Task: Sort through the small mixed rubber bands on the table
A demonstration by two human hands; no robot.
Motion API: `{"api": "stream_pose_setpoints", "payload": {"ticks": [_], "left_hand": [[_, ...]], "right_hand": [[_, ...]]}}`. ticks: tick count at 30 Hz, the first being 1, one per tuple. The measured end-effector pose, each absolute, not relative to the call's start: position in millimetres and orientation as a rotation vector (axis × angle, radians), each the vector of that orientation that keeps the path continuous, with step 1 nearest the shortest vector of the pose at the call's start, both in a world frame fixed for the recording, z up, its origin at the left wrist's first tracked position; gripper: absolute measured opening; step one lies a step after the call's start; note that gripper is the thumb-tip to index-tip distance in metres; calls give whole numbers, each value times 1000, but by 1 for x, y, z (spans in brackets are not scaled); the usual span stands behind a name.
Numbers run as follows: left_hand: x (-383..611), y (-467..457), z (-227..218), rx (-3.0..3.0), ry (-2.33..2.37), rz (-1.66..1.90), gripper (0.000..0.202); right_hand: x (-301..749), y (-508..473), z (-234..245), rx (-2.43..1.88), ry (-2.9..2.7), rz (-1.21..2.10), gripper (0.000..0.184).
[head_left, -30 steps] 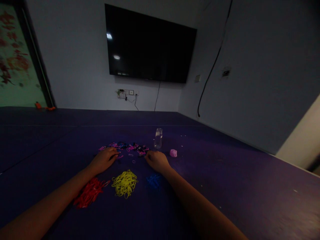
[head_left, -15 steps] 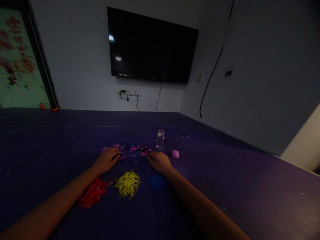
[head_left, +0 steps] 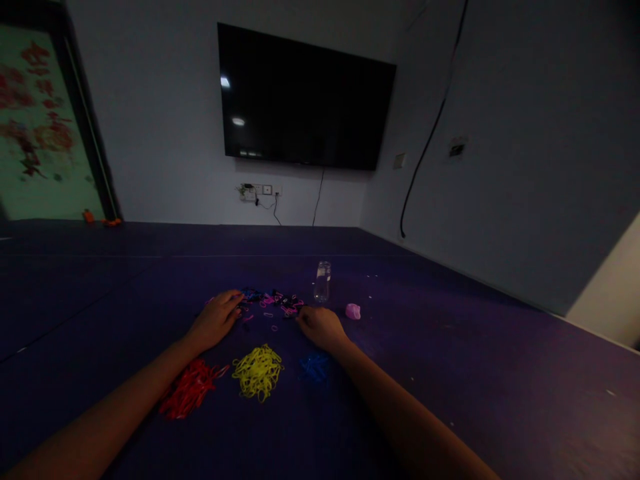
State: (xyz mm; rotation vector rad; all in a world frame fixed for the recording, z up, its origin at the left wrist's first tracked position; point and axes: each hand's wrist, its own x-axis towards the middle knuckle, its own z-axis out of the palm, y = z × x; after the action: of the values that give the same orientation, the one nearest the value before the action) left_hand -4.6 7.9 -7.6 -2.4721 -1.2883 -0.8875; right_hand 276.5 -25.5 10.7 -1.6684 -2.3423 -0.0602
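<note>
A loose spread of pink, black and blue rubber bands (head_left: 280,301) lies on the purple surface in front of both hands. My left hand (head_left: 216,321) rests over its left end, fingers stretched forward and apart. At the right end is my right hand (head_left: 323,327), its fingers curled together; whatever they hold, if anything, is hidden. Closer to me are a red pile of bands (head_left: 187,390), partly behind the left forearm, a yellow pile (head_left: 259,372) in the middle, and a small dark blue pile (head_left: 315,367) beside the right wrist.
A clear bottle (head_left: 323,283) stands upright beyond my right hand. To its right sits a crumpled-looking pink object (head_left: 353,311). Small white flecks dot the purple surface (head_left: 450,333). A television (head_left: 305,97) hangs on the far wall, and a black cable (head_left: 425,143) dangles at the right.
My left hand has moved slightly forward, its fingers now reaching further over the spread of bands. The right hand stays nearly in place. The whole view has shifted a little.
</note>
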Motion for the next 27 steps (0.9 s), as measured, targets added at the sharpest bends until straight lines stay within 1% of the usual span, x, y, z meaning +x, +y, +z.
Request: {"api": "stream_pose_setpoints", "payload": {"ticks": [3, 7, 14, 27], "left_hand": [[-4, 7, -5, -2486, -1300, -941, 33], [-5, 5, 1, -2505, -1340, -1105, 31], [-10, 6, 2, -2337, -1491, -1369, 30], [-11, 6, 4, -2314, -1513, -1410, 29]], "right_hand": [[276, -26, 11, -1667, -2335, -65, 27], [276, -26, 12, -1677, -2331, -42, 27], [276, -23, 8, -1680, -2340, -73, 27], [277, -24, 9, -1657, -2339, -37, 28]]}}
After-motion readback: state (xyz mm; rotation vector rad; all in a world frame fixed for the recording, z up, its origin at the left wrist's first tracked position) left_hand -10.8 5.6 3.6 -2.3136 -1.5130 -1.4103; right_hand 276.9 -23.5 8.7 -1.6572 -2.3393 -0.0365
